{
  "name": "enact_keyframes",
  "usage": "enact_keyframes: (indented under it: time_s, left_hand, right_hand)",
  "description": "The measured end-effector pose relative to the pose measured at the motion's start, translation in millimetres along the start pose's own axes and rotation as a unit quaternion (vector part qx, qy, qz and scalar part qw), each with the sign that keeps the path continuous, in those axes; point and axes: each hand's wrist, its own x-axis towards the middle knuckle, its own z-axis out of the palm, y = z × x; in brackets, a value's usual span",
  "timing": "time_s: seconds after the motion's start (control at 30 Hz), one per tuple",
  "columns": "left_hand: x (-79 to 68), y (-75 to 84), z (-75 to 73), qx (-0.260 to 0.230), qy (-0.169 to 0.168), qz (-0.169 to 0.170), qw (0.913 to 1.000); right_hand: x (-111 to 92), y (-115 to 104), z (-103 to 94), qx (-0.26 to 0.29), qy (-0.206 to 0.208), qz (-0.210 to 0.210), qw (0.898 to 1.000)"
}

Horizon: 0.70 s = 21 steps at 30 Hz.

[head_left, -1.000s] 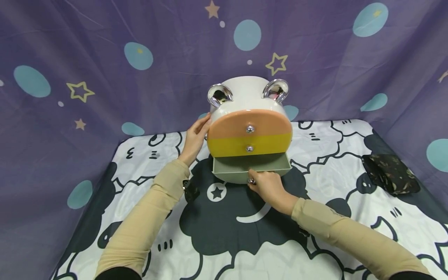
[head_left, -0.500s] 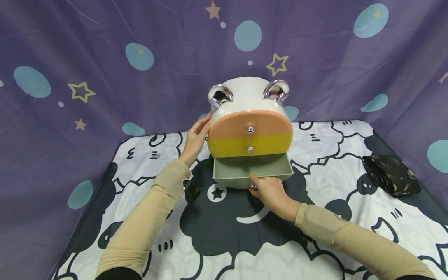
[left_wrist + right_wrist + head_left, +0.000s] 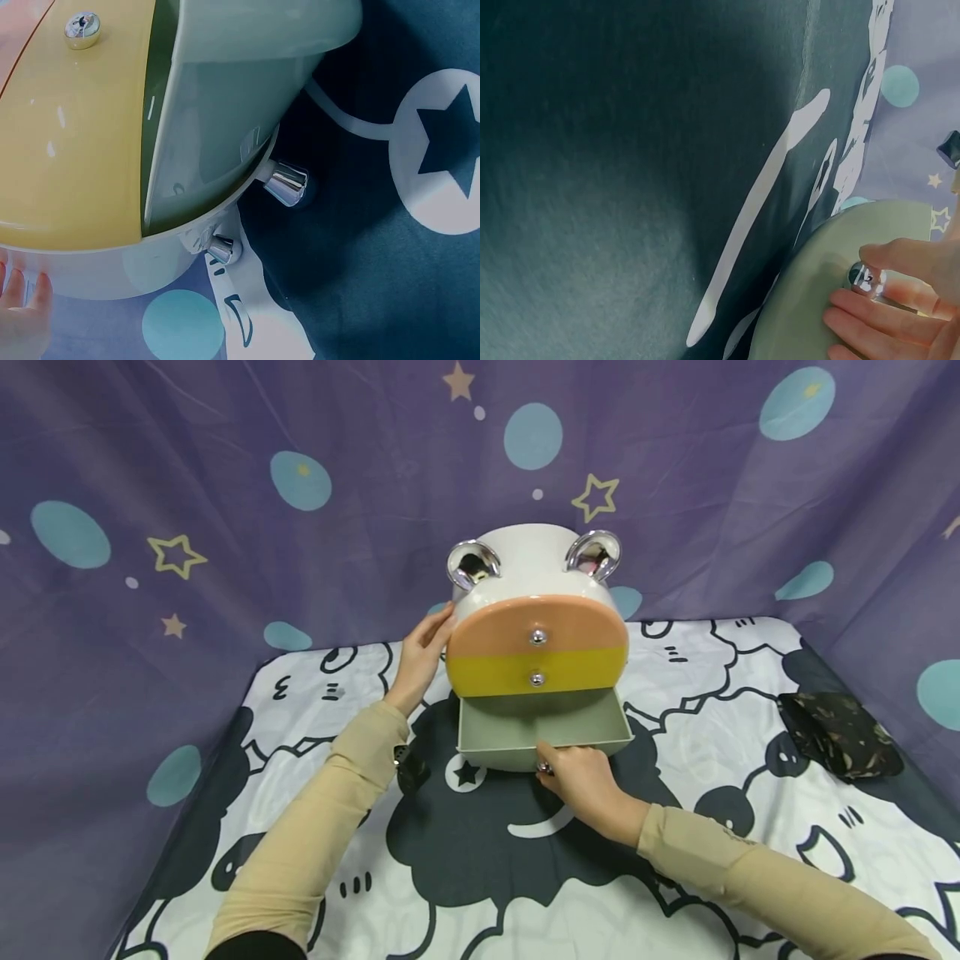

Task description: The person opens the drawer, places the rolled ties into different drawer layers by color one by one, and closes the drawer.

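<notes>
A small white drawer cabinet (image 3: 525,553) with two shiny ear-like rings stands at the back of the cloth. Its orange top drawer (image 3: 495,627) and yellow middle drawer (image 3: 487,675) are closed, each with a silver knob. The pale green bottom drawer (image 3: 495,727) is pulled out, and nothing shows inside it. My right hand (image 3: 588,783) pinches that drawer's silver knob (image 3: 866,277) between thumb and fingers. With fairly straight fingers, my left hand (image 3: 420,656) rests against the cabinet's left side; in the left wrist view only its fingertips (image 3: 39,294) show, touching the white wall.
A dark patterned pouch (image 3: 840,735) lies at the right edge of the cloth. The black-and-white cartoon cloth (image 3: 480,852) covers the surface. Behind the cabinet hangs a purple curtain (image 3: 375,485) with stars and blue spots. Silver feet (image 3: 286,184) hold the cabinet up.
The green bottom drawer has slid further out toward me, with my right hand moving along on its knob. My left hand stays against the cabinet's side.
</notes>
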Motion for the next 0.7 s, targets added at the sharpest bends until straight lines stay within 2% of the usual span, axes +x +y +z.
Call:
enact_keyframes:
  time_s: [0.7]
  left_hand:
    - [0.3,1.1,-0.8,-0.001,-0.003,-0.008,1.0]
  right_hand:
    - [-14,-9,-4.1,-0.02,0.014,-0.018,1.0]
